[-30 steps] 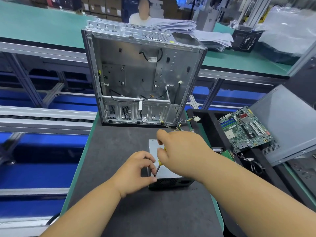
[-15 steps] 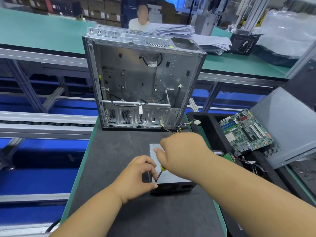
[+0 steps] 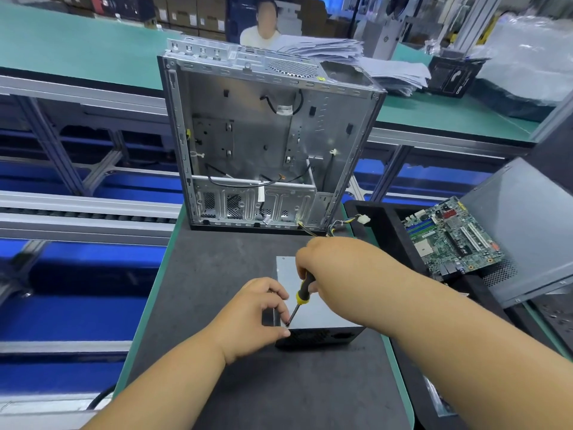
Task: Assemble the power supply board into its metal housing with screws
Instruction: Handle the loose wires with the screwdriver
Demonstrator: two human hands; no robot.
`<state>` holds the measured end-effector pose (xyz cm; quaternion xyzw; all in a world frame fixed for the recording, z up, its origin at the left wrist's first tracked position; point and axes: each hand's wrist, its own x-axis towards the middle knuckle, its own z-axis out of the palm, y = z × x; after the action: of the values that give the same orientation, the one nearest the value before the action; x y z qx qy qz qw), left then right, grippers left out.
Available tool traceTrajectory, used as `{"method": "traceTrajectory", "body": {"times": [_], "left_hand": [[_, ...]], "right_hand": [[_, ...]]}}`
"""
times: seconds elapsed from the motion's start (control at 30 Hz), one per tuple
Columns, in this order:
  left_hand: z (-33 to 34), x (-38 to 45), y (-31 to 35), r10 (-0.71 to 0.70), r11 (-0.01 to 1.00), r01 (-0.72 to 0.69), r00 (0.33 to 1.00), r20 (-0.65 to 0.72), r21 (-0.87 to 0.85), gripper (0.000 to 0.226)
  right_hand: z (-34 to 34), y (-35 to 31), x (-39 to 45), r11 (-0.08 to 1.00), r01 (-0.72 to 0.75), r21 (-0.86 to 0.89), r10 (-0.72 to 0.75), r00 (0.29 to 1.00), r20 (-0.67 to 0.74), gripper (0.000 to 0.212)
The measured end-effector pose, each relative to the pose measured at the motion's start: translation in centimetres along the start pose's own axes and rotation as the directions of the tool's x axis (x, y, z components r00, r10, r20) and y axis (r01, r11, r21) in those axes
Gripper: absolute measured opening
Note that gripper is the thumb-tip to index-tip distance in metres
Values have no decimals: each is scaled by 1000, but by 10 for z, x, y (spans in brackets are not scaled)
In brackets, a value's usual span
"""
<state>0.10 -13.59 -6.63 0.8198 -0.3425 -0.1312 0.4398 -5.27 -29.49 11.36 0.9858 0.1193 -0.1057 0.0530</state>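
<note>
A grey metal power supply housing (image 3: 322, 315) lies flat on the dark mat, its black vented face toward me. My right hand (image 3: 328, 262) grips a screwdriver (image 3: 302, 291) with a black and yellow handle; the tip stands tilted on the housing's near left corner. My left hand (image 3: 257, 311) clasps that same corner, fingers curled beside the tip. Whether a screw sits under the tip is hidden. Yellow and black wires (image 3: 338, 226) run from the housing's far end toward the case.
An open silver computer case (image 3: 266, 138) stands upright at the mat's far edge. To the right, a black tray (image 3: 381, 225) holds a green motherboard (image 3: 449, 240), beside a grey metal panel (image 3: 527, 225). Conveyor rails run on the left; a person sits beyond the far bench.
My right hand has lifted slightly, baring more of the screwdriver handle. The tip stays at the same corner and my left hand keeps its hold.
</note>
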Motion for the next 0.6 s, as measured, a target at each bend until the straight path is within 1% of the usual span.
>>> {"method": "traceTrajectory", "body": {"times": [0.03, 0.1, 0.2, 0.27, 0.33, 0.4, 0.43, 0.5, 0.57, 0.6], "left_hand": [[0, 0, 1, 3, 1000, -3, 1000, -1, 4, 19], [-1, 0, 2, 11, 1000, -11, 1000, -4, 0, 21], [0, -2, 5, 22, 999, -23, 1000, -19, -40, 25], [0, -3, 8, 23, 998, -25, 999, -40, -62, 30], [1, -4, 8, 20, 997, -25, 998, -59, -69, 31], [2, -6, 8, 15, 997, -19, 998, -65, -71, 31], [2, -6, 8, 14, 998, -19, 998, -65, -67, 32], [3, -7, 8, 20, 999, -23, 998, -60, -48, 34], [2, -8, 10, 26, 1000, -27, 998, -52, -13, 33], [2, -9, 10, 30, 1000, -30, 998, -52, 8, 32]], "right_hand": [[-2, -1, 1, 1000, 1, -27, -1, 1000, 8, 8], [-4, -4, 2, 998, -12, -67, 14, 1000, 26, 20], [-2, -11, 6, 991, -66, -116, 72, 996, 46, 36], [1, -15, 7, 984, -142, -109, 145, 989, 19, 41], [5, -18, 5, 972, -207, -112, 203, 978, -46, 42], [12, -18, -1, 969, -210, -128, 196, 974, -112, 43], [15, -18, -4, 975, -188, -115, 173, 976, -131, 42], [18, -13, -10, 994, -113, -10, 110, 983, -146, 32], [17, -7, -14, 991, -47, 124, 60, 993, -105, 21], [17, -3, -15, 986, -28, 165, 42, 996, -82, 17]]}}
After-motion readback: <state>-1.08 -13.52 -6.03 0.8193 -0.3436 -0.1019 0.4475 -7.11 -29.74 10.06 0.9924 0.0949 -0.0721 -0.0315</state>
